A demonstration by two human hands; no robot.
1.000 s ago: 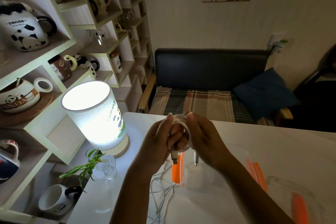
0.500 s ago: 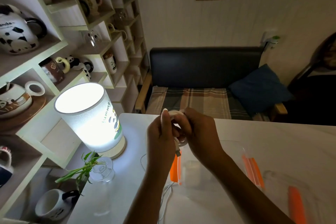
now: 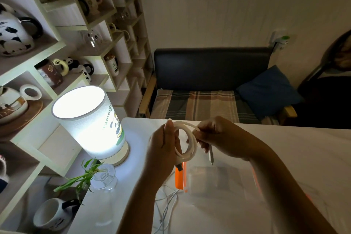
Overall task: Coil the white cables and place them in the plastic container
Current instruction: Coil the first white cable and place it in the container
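Note:
A white cable (image 3: 192,139) is wound into a small round coil held above the white table (image 3: 296,150). My left hand (image 3: 164,150) grips the coil's left side, thumb up. My right hand (image 3: 218,137) pinches its upper right side, and a connector end (image 3: 210,156) hangs below that hand. A dark plug end (image 3: 179,166) dangles under the coil. Below the hands stands a clear plastic container (image 3: 218,182) with an orange clip (image 3: 179,177) on its left side. Loose white cables (image 3: 167,205) lie on the table under my left forearm.
A lit cylinder lamp (image 3: 89,123) stands at the table's left corner, with a glass vase holding a green plant (image 3: 103,176) in front of it. Shelves of mugs and teapots (image 3: 62,70) fill the left wall. A dark bench with a blue cushion (image 3: 267,91) is behind the table.
The hands have drawn slightly apart, so the coil now shows as an open ring between them. The camera has tilted down and to the right a little.

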